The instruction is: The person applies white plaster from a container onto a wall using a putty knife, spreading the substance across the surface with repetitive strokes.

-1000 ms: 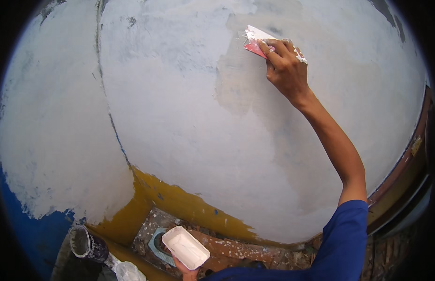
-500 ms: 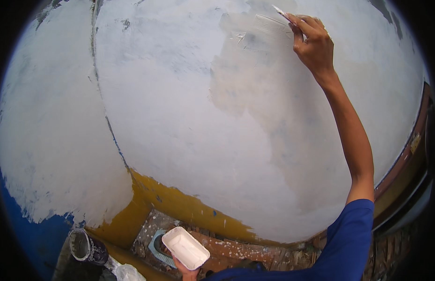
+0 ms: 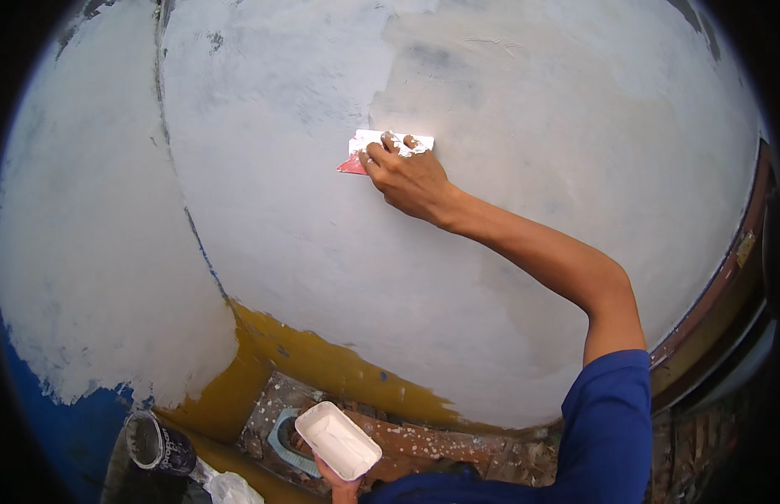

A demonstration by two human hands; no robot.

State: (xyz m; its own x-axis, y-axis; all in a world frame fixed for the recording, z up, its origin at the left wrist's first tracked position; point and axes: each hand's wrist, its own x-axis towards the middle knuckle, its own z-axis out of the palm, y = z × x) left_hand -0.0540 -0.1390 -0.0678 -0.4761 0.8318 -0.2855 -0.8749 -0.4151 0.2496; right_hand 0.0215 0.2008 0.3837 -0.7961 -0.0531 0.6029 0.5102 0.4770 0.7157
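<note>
My right hand (image 3: 413,183) is closed on a putty spreader (image 3: 354,165), red at one corner and coated with white filler along its upper part. The spreader lies against the wall (image 3: 306,244), near the border between a whiter area and a damp-looking greyish patch (image 3: 491,101). White filler is smeared on the fingers. Low in the view, my left hand (image 3: 343,487) grips a white rectangular tub (image 3: 353,429) from below and the side. The tub is tilted and holds pale filler; most of the left fingers are hidden under it.
A dark bucket (image 3: 178,454) stands at the lower left beside a crumpled plastic bag (image 3: 233,490). A squat toilet pan (image 3: 282,437) sits on the speckled floor behind the tub. An ochre band (image 3: 348,374) runs along the wall's foot; a brown frame (image 3: 709,294) edges the right.
My right hand has swung down and left from the upper wall, and the spreader now lies flatter on it. The tub in my left hand has shifted slightly right.
</note>
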